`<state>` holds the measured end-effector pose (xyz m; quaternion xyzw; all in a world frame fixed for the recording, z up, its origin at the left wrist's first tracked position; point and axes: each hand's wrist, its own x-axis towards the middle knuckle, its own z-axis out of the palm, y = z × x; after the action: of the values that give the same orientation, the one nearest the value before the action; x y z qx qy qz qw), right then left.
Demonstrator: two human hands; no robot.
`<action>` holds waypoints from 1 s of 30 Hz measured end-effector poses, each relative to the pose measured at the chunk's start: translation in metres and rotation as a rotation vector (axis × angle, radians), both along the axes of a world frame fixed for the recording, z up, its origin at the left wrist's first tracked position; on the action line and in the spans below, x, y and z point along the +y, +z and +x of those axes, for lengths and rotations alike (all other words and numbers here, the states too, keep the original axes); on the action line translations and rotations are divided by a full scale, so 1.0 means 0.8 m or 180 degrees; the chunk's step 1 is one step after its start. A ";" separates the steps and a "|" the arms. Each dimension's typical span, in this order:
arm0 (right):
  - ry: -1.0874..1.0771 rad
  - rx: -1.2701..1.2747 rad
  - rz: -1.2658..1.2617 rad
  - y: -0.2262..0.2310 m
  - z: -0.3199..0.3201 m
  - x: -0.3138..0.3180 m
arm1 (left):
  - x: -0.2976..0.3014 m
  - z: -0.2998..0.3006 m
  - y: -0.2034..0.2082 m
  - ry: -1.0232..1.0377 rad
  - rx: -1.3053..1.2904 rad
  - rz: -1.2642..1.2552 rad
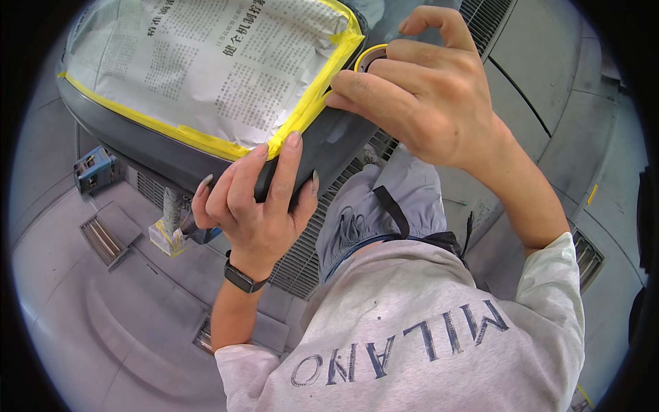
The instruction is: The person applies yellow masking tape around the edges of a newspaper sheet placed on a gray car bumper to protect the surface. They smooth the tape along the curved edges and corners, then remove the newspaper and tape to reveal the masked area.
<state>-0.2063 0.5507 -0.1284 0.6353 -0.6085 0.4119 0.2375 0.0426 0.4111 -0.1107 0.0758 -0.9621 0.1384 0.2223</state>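
A sheet of newspaper (pixel 185 72) covers the upper face of a rounded dark grey panel (pixel 110 113). Yellow masking tape (pixel 307 108) runs along the sheet's edges. My left hand (pixel 257 196), with a black watch on the wrist, lies at the near corner of the taped border. Its fingers are spread, with fingertips touching the tape and the panel's edge. In my right hand (pixel 429 99) is a roll of yellow masking tape (pixel 362 60), at the border's right side. Thumb and fingers close round the roll and partly hide it.
Below the panel stands a support whose foot (pixel 165 237) is wrapped in white and yellow. A blue-and-dark box (pixel 96 169) sits on the floor at left. Metal floor grating (pixel 292 275) passes beneath the panel, and more grating (pixel 484 20) shows at the top right. My legs are close to the panel.
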 end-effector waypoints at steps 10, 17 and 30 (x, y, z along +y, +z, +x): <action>0.0224 0.1127 0.0323 0.023 -0.115 0.000 | -0.002 -0.004 -0.006 -0.0072 0.0096 -0.0171; 0.0538 0.0477 0.0726 0.038 -0.131 0.004 | 0.002 -0.001 -0.004 0.0018 0.0035 -0.0217; 0.0500 0.0045 0.0666 0.038 -0.120 -0.004 | 0.020 0.016 -0.011 0.0166 -0.0274 -0.0090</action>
<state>-0.3022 0.5473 -0.0984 0.7052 -0.5948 0.3590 0.1413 0.0553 0.4272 -0.1198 0.0917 -0.9664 0.1608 0.1781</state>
